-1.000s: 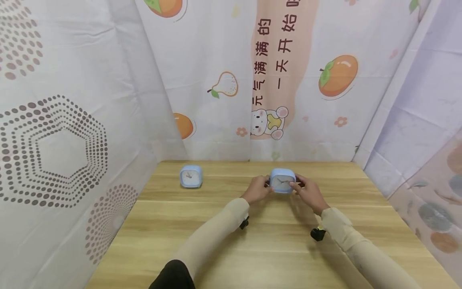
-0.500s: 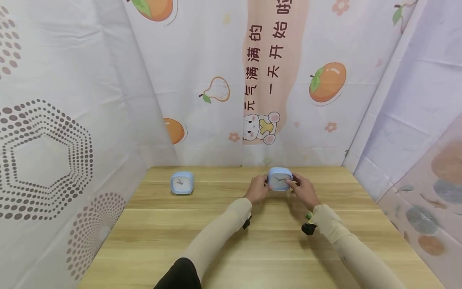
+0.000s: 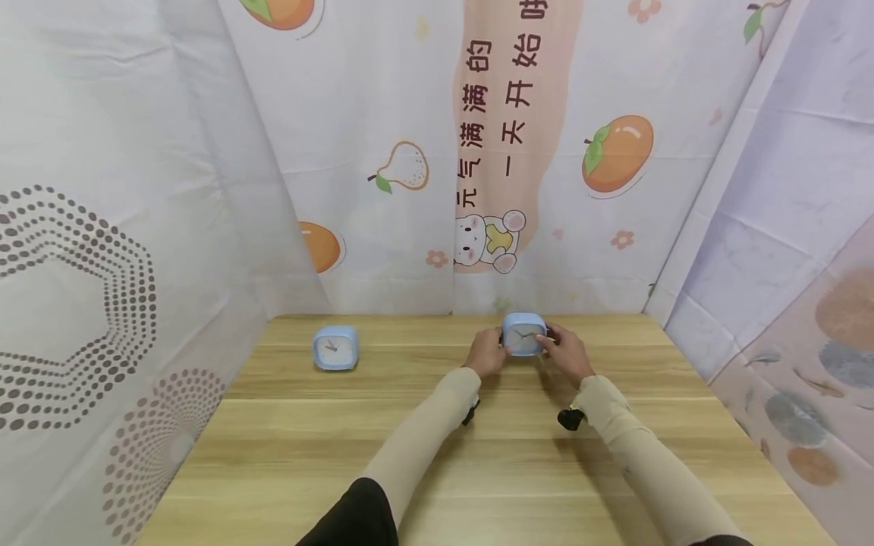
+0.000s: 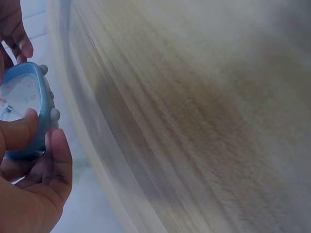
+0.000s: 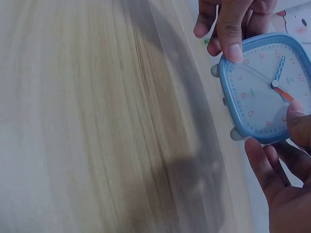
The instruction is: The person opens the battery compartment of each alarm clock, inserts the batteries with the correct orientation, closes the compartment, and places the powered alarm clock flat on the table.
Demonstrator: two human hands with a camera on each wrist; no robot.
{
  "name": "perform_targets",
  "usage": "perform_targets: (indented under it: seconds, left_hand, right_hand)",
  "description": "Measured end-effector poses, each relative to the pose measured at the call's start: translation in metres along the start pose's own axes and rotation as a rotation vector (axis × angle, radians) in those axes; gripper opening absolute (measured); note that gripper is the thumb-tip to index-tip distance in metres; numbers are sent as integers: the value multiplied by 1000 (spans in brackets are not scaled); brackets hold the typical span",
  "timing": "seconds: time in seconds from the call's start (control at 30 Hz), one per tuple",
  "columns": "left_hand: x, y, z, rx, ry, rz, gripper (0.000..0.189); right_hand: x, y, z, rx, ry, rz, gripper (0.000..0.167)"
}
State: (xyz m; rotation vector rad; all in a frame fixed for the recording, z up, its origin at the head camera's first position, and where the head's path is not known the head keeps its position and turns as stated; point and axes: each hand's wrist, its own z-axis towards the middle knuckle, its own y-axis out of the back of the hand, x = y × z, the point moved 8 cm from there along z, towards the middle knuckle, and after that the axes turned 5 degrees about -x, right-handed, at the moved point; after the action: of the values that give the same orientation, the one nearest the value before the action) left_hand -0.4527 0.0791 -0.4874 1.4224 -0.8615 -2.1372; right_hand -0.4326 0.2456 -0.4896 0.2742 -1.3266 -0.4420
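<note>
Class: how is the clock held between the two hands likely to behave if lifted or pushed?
The held clock is probably stiff: its casing shows no bend where the left hand and right hand grip it. Its squarish shape makes rolling unlikely, and its two small feet suggest it would slide or tip instead. The smooth-looking casing may be slightly slippery.

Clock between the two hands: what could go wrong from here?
Slip: the left hand and right hand grip the clock by its sides; if one loosens, it might tilt or drop.
Edge: the back of the table and the curtain are close, so it could snag.
Smudge: both thumbs overlap the dial and may mark it.
</note>
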Motion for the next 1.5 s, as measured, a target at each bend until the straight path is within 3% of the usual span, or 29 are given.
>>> perform_targets:
  seconds: [0.3,0.57,0.83,1.03,1.27,1.5]
  left_hand:
    - [4,-8,7,29,57,62,20]
    - [13,-18,19,13,54,134,21]
    - [17,-27,19,69,90,109,21]
    - [19,-30,20,74,86,113,24]
    - [17,-28,21,79,88,153,25]
    - [16,-22,19,77,64,139,17]
  right_hand:
    - [-15,-3,4,19,-43,-25,50]
    - [-17,0,12,-22,-13,-52,48]
    - [-27,-2,14,-11,-36,-80,47]
    - [-33,-2,16,3,-52,-80,48]
    - [-38,-2,19,9,-78,-37,51]
    - [-41,-3,16,68,-96,-134,55]
